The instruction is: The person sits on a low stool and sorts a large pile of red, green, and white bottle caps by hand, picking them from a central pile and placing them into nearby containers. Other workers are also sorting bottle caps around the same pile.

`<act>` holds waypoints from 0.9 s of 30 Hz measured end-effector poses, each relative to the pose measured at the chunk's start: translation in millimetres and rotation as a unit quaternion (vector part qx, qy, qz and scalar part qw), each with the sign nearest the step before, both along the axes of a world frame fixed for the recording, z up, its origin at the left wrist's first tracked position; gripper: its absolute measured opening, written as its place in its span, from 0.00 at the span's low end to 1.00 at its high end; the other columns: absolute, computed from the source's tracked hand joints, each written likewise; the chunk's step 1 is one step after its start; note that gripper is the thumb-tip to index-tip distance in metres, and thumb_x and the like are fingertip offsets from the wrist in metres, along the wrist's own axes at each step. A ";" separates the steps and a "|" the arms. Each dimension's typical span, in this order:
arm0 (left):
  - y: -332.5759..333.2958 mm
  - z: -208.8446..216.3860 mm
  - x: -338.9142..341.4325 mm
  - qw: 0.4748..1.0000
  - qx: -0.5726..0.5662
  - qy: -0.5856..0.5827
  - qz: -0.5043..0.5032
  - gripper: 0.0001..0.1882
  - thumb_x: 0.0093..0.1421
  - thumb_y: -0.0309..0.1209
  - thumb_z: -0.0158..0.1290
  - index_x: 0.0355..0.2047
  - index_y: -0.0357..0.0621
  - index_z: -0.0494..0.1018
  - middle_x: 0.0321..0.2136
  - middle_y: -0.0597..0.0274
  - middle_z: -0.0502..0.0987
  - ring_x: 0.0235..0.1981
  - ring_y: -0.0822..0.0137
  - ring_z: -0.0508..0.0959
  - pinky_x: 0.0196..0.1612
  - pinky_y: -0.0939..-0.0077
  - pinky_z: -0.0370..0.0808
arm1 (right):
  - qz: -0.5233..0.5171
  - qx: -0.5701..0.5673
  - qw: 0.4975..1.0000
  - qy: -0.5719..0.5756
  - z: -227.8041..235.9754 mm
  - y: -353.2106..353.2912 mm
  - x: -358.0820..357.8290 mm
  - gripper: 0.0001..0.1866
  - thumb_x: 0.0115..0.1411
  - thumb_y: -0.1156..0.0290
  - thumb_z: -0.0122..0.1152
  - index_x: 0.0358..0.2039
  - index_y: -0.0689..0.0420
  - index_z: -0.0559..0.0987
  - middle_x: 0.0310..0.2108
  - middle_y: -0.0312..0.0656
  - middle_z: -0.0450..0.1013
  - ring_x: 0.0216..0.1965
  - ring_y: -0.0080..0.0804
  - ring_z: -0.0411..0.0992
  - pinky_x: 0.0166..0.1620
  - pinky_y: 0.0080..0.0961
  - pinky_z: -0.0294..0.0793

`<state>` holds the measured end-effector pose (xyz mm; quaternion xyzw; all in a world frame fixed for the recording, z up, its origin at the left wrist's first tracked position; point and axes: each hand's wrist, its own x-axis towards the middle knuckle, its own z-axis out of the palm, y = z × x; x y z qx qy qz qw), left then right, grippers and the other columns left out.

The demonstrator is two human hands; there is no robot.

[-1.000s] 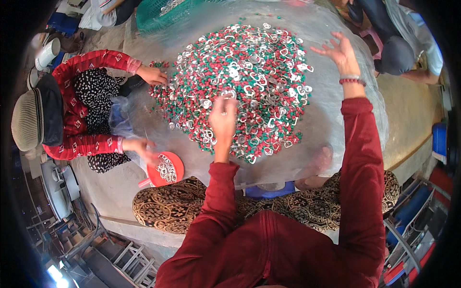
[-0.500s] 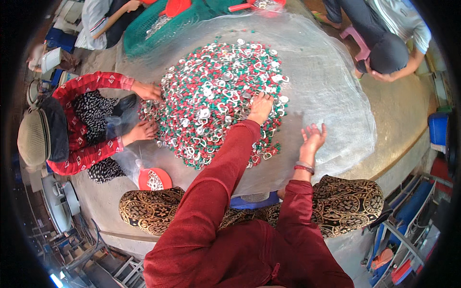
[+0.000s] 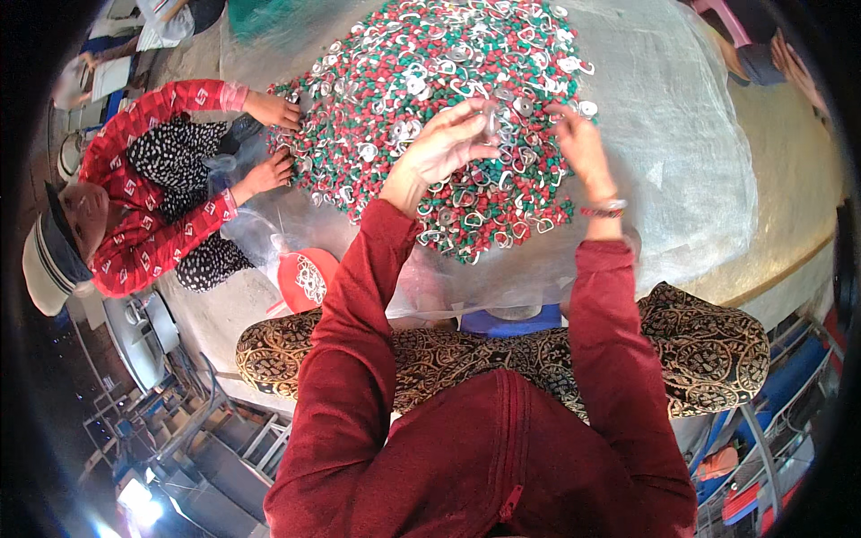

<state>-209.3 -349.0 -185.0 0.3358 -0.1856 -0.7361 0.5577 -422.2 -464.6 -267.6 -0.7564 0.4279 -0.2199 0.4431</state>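
A wide pile of small red and green pieces [image 3: 359, 90], mixed with many pale rings and round silvery discs, lies on a translucent sheet in front of me. Over its near middle, palm partly turned up, my left hand [image 3: 444, 148] pinches a silvery ring-like piece [image 3: 490, 124] between thumb and fingers. My right hand [image 3: 583, 152], with a bracelet at the wrist, is at the right edge of the pile. Its fingers are bent toward the pieces, and whatever they may hold is too small to make out.
At left a co-worker in a patterned red top has both hands [image 3: 267, 170] at the pile's edge. A red scoop [image 3: 305, 278] with pale rings sits nearby. The translucent sheet [image 3: 664, 179] spreads right. Part of another person shows at the upper right, beside a pink stool [image 3: 725, 20].
My left hand has lifted off the pile and turned palm-up with a silvery piece. My right hand has moved from the bare sheet to the pile's right edge. The view has shifted.
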 end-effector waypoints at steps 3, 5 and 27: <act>20.3 9.0 13.1 0.996 0.001 0.054 0.064 0.14 0.63 0.38 0.46 0.42 0.40 0.66 0.36 0.57 0.72 0.38 0.64 0.76 0.39 0.69 0.78 | -0.011 -0.093 0.995 -0.018 -5.1 58.1 32.9 0.22 0.53 0.76 0.52 0.50 0.54 0.70 0.37 0.50 0.71 0.39 0.47 0.69 0.45 0.38 0.68; 24.1 21.7 16.5 0.992 -0.030 0.109 0.056 0.19 0.63 0.47 0.43 0.31 0.42 0.65 0.33 0.59 0.70 0.38 0.63 0.75 0.36 0.69 0.79 | 0.019 -0.110 0.994 0.021 6.6 95.5 45.9 0.28 0.51 0.75 0.56 0.55 0.51 0.66 0.46 0.47 0.65 0.50 0.47 0.60 0.54 0.40 0.59; 121.8 -78.8 -21.3 0.646 0.103 -0.756 -0.013 0.14 0.59 0.40 0.48 0.34 0.40 0.73 0.31 0.48 0.74 0.33 0.45 0.75 0.34 0.54 0.71 | 0.266 -0.326 0.857 0.299 -27.8 106.9 24.1 0.32 0.52 0.51 0.58 0.58 0.27 0.61 0.55 0.31 0.62 0.66 0.40 0.44 0.60 0.64 0.41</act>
